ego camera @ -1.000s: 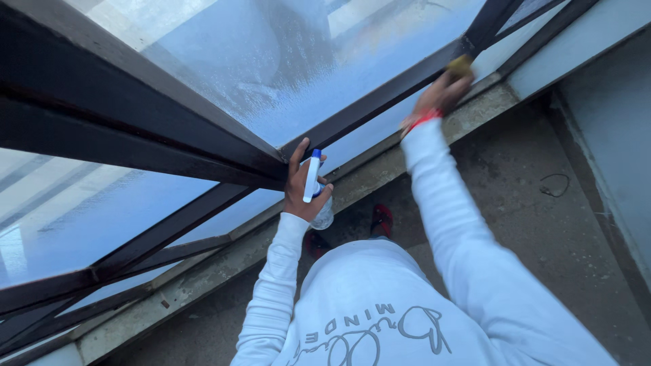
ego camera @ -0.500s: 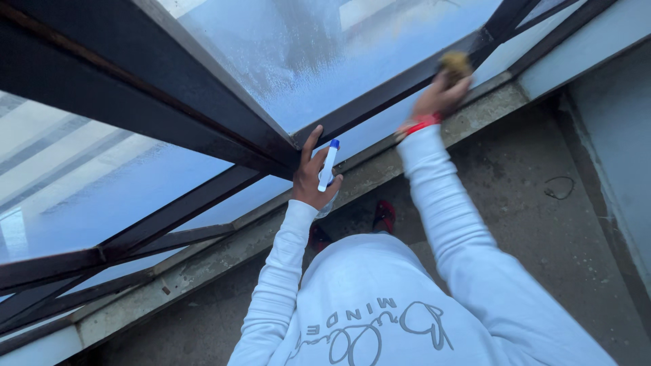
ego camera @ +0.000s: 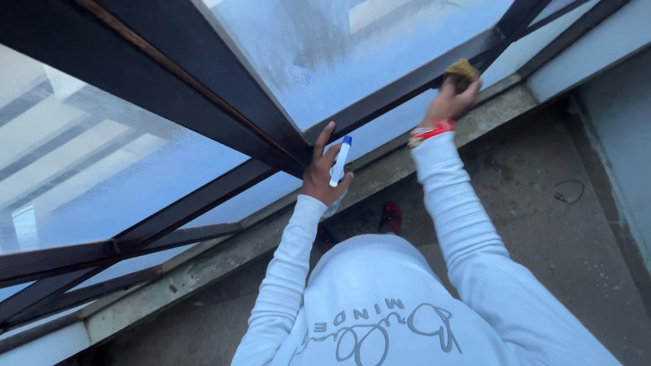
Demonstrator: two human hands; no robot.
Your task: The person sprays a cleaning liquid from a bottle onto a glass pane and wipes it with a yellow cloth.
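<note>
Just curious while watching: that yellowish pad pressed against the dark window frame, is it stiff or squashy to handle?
The pad looks bunched under the right hand, so it is probably soft and squashy. Fingertips alone carry it, so it is likely light. The glass looks misted; if the pad is damp, it may feel slippery.

Filmy streaked glass pane [ego camera: 352,47], dark matt metal frame [ego camera: 203,88], rough concrete sill [ego camera: 224,261]

A white spray bottle [ego camera: 338,163] with a blue tip sits in the left hand [ego camera: 324,173]; the right hand [ego camera: 449,103], above a red wristband [ego camera: 430,131], grips a yellow-brown sponge [ego camera: 463,71] against the dark brown window frame [ego camera: 400,87]. White sleeves, grey concrete floor [ego camera: 542,203].
</note>
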